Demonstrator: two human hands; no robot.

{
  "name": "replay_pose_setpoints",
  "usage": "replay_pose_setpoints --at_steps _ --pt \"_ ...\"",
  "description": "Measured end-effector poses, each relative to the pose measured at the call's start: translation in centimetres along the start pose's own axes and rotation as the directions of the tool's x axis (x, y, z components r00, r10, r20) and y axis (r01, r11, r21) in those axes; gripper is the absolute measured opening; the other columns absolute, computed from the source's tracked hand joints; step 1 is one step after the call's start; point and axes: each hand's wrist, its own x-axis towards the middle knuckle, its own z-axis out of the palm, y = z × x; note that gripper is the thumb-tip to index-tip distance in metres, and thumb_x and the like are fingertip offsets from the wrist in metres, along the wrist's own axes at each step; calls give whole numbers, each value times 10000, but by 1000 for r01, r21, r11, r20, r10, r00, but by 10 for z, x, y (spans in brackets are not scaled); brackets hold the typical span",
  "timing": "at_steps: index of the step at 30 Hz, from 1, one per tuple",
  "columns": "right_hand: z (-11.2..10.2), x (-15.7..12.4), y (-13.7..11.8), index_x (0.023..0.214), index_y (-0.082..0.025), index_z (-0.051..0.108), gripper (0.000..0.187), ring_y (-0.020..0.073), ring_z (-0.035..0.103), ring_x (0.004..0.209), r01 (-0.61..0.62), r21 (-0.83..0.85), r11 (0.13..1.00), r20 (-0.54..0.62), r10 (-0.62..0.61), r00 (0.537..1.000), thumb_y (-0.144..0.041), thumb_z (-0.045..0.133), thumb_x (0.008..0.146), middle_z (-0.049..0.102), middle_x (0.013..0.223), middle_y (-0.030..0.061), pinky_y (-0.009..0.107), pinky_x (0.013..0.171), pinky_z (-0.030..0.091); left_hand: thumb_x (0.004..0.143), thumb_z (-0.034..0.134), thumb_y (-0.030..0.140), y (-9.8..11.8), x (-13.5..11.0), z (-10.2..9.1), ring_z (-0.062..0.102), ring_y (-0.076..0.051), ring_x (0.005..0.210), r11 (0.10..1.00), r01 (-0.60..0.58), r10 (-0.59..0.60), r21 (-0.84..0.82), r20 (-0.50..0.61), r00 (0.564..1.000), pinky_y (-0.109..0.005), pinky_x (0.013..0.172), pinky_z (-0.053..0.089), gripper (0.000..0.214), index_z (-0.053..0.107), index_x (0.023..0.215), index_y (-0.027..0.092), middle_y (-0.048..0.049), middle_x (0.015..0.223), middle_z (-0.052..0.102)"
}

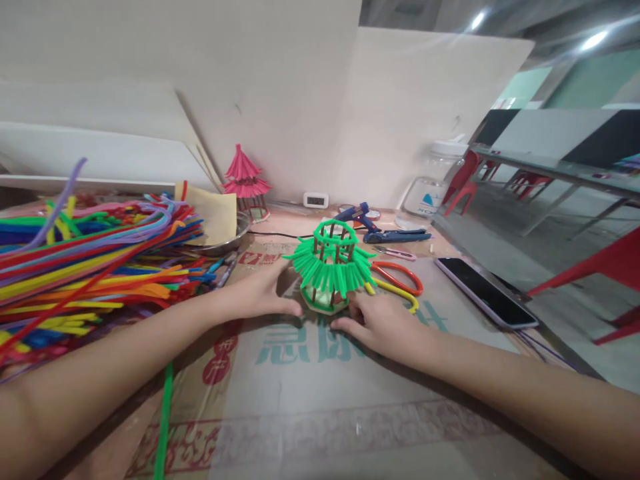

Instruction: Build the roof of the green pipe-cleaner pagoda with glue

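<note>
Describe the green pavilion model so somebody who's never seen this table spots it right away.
Start at the printed cardboard sheet. Toward its far side, between the left hand and right hand, stands the green pavilion model. Unlike the pink pagoda behind it to the left, it is open-topped rather than peaked, with one fringed roof tier, not two.

The one view looks from the person's head, above and behind the left hand (260, 291) and right hand (389, 324), facing forward and down over the tabletop (285, 219). It is near: both forearms run in from the lower corners. Beyond the hands it meets a pale panel (290, 87); out past the right hand it reaches a red chair (595, 267) and ceiling lights (595, 40).
</note>
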Motion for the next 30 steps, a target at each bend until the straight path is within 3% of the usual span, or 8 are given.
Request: replay_pose_setpoints --at_steps 8,11,16,18,21,24,28,30 --pt "16 13 9 947 -201 732 213 196 684 690 103 -93 990 -97 -112 989 -302 547 977 757 791 67 282 581 388 807 737 454 14 17 22 660 -276 1057 991 -38 32 -132 -46 998 -403 984 514 369 672 1053 186 -89 1102 729" --pt "13 6 13 917 -189 702 194 163 652 642 260 -11 965 -185 -258 948 -267 538 985 731 749 37 264 577 424 805 728 439 15 16 26 665 -258 971 986 -43 20 -164 -137 990 -399 949 527 330 662 999 180 -77 996 732" --pt "2 -8 6 857 -175 649 140 252 643 1122 705 -156 691 -372 -703 607 -203 562 963 736 1125 134 415 955 524 818 713 452 15 13 27 644 -263 999 995 -20 0 -102 -189 982 -412 979 493 347 659 1035 187 -71 1023 720" --pt "1 -14 -2 889 -178 641 126 244 611 1215 784 -87 615 -304 -766 567 -188 544 969 728 1181 128 465 1081 456 822 701 458 14 12 26 643 -260 970 998 14 -25 -65 -179 984 -413 959 496 353 656 1034 179 -73 1014 716" --pt "-1 -20 -9 902 -181 631 204 167 701 834 699 178 693 -200 -670 715 -248 473 1013 750 859 64 331 838 557 811 703 474 15 12 25 637 -250 917 998 60 -61 -14 -200 978 -402 900 512 376 648 1009 159 -74 994 709" --pt "-12 -22 -5 873 -193 625 225 125 619 619 469 347 812 -189 -429 883 -279 472 1014 688 712 12 233 595 475 801 719 467 19 12 23 640 -249 904 997 75 -73 2 -238 969 -386 879 523 336 646 931 166 -73 960 709" --pt "-24 -14 12 795 -210 576 187 126 551 642 229 464 856 -260 -116 959 -302 561 957 621 713 -8 241 601 418 808 707 463 20 13 22 655 -271 989 999 41 -46 -22 -261 964 -402 949 511 349 657 990 170 -92 1061 718" --pt "-23 -8 17 805 -222 527 191 110 472 579 105 602 791 -205 26 978 -347 608 924 533 658 -43 233 543 358 811 691 474 17 14 22 655 -280 1022 999 38 -39 -10 -289 956 -421 980 499 397 654 1053 162 -98 1097 715"
